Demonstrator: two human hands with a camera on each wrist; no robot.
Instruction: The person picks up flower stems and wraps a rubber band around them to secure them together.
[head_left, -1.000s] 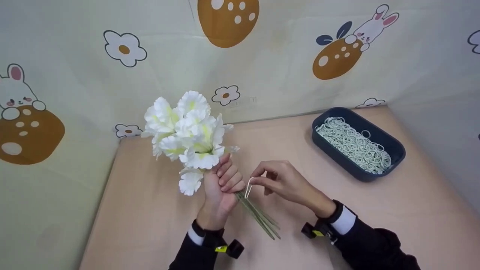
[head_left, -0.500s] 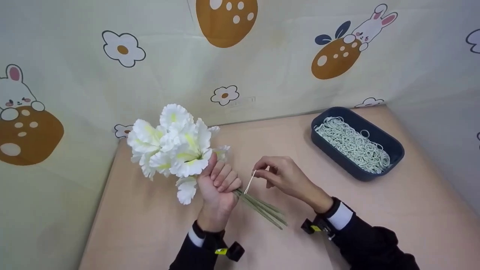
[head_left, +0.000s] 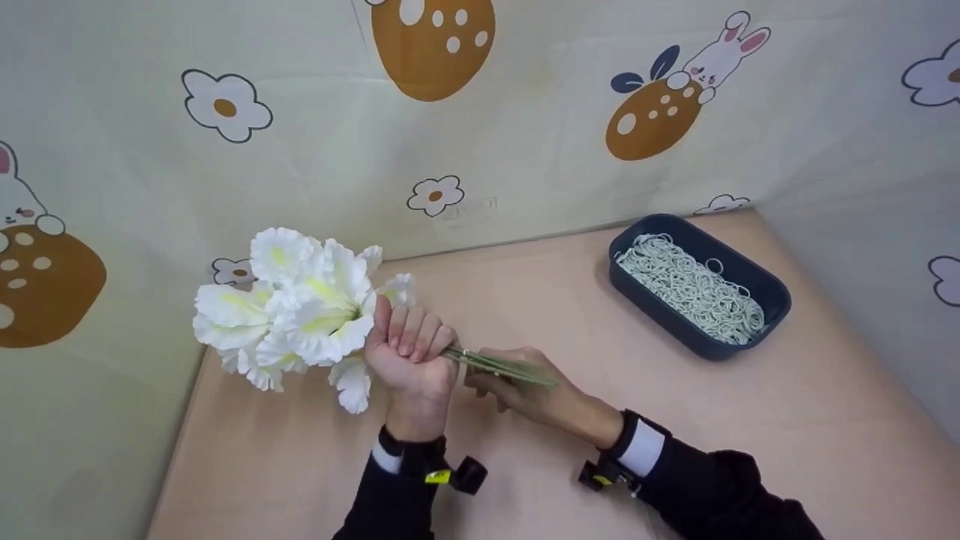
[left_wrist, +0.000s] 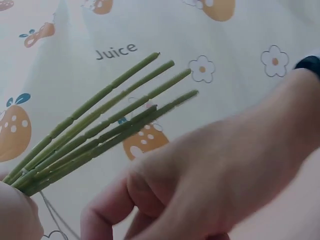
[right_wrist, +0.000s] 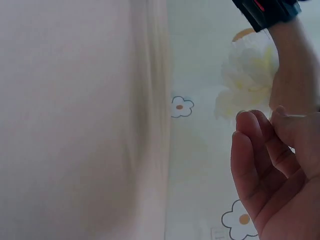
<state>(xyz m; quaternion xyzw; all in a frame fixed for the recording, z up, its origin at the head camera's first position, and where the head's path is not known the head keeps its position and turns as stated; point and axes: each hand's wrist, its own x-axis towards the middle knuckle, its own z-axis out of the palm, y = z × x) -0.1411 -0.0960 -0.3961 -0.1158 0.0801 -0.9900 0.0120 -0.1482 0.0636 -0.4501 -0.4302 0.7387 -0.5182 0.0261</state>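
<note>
A bunch of white artificial flowers [head_left: 315, 307] with yellow throats tilts to the left in the head view. My left hand [head_left: 412, 367] grips it just below the blooms, fingers wrapped round the green stems [head_left: 517, 369]. The stem ends fan out to the right. Close beneath them is my right hand [head_left: 544, 397], thumb and fingers brought together. In the left wrist view a thin pale rubber band [left_wrist: 52, 212] runs taut from the stems, beside the left hand, to the right fingers, which pinch it. The right fingertips are partly hidden behind the stems in the head view.
A dark blue rectangular tub [head_left: 652, 307] stands at the back right of the peach-coloured tabletop [head_left: 525, 285], holding a heap of pale green rubber bands [head_left: 694, 289]. A patterned cloth wall [head_left: 322, 150] rises behind the table.
The flowers have swung down and left, bringing the stems closer to level. My right hand has moved from above the stems to below them, drawing the rubber band along.
</note>
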